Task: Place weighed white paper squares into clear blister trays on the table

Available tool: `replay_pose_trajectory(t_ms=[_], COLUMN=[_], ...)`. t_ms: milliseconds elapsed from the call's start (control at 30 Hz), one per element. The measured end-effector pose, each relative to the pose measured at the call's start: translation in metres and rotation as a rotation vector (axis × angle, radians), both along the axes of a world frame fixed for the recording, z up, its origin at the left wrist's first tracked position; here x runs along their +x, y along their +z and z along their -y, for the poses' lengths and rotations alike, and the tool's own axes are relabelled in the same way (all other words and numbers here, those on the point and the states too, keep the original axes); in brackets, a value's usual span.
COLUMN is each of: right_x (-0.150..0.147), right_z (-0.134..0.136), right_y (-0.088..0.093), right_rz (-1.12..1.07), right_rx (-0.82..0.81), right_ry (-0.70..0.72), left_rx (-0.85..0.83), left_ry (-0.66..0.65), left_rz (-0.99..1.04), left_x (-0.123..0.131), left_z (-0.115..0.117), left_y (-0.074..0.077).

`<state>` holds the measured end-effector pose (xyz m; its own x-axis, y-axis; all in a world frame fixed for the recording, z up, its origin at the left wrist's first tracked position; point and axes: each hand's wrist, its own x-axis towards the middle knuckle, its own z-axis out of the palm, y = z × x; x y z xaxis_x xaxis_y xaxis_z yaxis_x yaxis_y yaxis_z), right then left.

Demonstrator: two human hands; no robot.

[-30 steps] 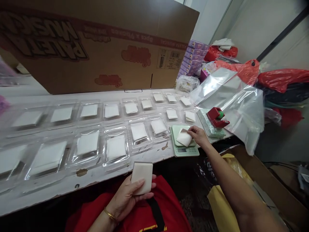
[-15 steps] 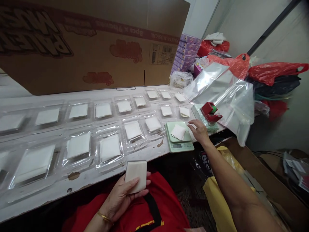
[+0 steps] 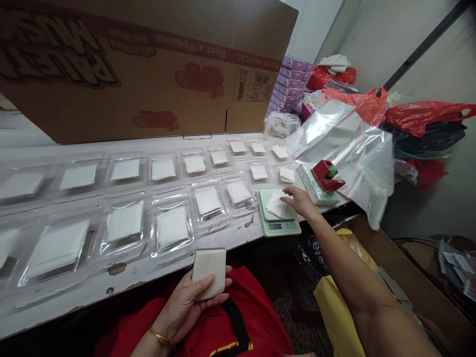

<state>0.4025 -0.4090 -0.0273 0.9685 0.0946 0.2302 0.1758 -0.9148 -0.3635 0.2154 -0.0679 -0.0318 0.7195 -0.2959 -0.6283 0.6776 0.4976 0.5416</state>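
Note:
My left hand [image 3: 203, 290] is wrapped round a thick stack of off-white square sheets [image 3: 208, 270], thumb on top, held above my lap at the table's front edge. A dark layer shows along the stack's far edge. On the right, a pale green kitchen scale [image 3: 266, 228] carries a few loose white square sheets [image 3: 275, 206], slightly fanned. My right hand [image 3: 296, 201] reaches over the scale from its right side, thumb and fingers closed on the upper right edge of those sheets. The scale's display digits are too small to read.
Rows of clear plastic trays [image 3: 173, 197] with white sheet stacks cover the white table [image 3: 148, 277]. A large cardboard box [image 3: 148, 94] stands behind. At right are a red tape dispenser [image 3: 327, 176], clear plastic film [image 3: 357, 148], red bags [image 3: 416, 115] and an open carton [image 3: 427, 277] below.
My right hand has moved left, from beside the scale onto the edge of the sheets lying on it. My left hand still holds its stack in the same place.

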Motion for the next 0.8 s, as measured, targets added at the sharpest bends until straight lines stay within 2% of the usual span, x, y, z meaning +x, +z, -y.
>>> replay_pose_trajectory(t_ms=[100,167,333,600,700,800], right_x=[-0.004,-0.005,0.008,0.035,0.027,0.004], right_z=[-0.006,-0.008,-0.006,-0.005,-0.009,-0.012], right_y=[0.003,0.003,-0.002,0.003,0.004,0.007], right_rz=[0.022,0.005,-0.230,-0.425,-0.384,-0.277], right_rx=[-0.053,-0.081,-0.083,-0.080,-0.096,-0.095], right_ry=[0.057,0.041,-0.090,-0.040,-0.034,-0.023], left_rx=[0.001,0.004,0.000,-0.005,-0.015,-0.027], left_ry=[0.002,0.008,0.015,0.017,0.027,0.048], left_rz=[0.000,0.004,0.004,0.016,0.024,0.035], left_x=[0.000,0.000,0.000,0.000,-0.002,-0.006], left_z=[-0.001,-0.001,0.000,0.003,0.001,-0.009], left_y=[-0.001,0.000,0.004,0.008,0.009,0.009])
